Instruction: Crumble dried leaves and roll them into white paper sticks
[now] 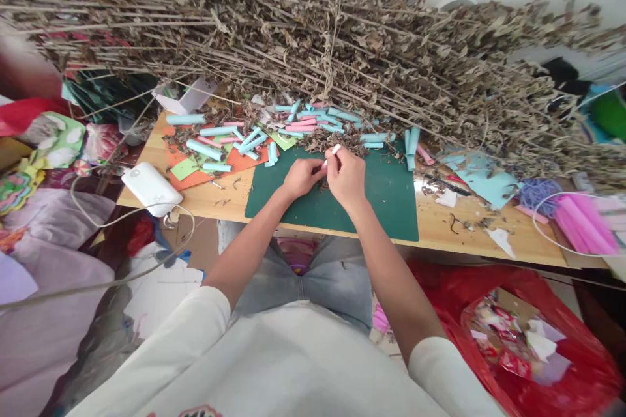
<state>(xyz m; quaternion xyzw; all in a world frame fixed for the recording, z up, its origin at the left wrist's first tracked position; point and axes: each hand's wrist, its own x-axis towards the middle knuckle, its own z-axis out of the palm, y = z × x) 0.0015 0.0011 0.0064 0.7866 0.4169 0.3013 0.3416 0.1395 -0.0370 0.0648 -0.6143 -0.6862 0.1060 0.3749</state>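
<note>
My right hand [346, 176] grips a thin white-and-pink stick [335, 150] between curled fingers, its pale upper end poking out above them. My left hand [304, 179] pinches at the lower, pink end, the fingertips of both hands nearly meeting. I hold the stick at a tilt over the green mat [386, 199], toward its far edge; what it is made of, I cannot tell. Just beyond my hands lies a small heap of crumbled leaves [313, 141], with blue rolls [204, 149] and pink rolls [303, 122] of paper strewn behind it and off to the left, some over an orange sheet [240, 161]. The mat lies on a wooden table [440, 234]. A big pile of dried plants [293, 26] stretches along the far side, and a white device [152, 189] with a cable rests near the table's left end.
</note>
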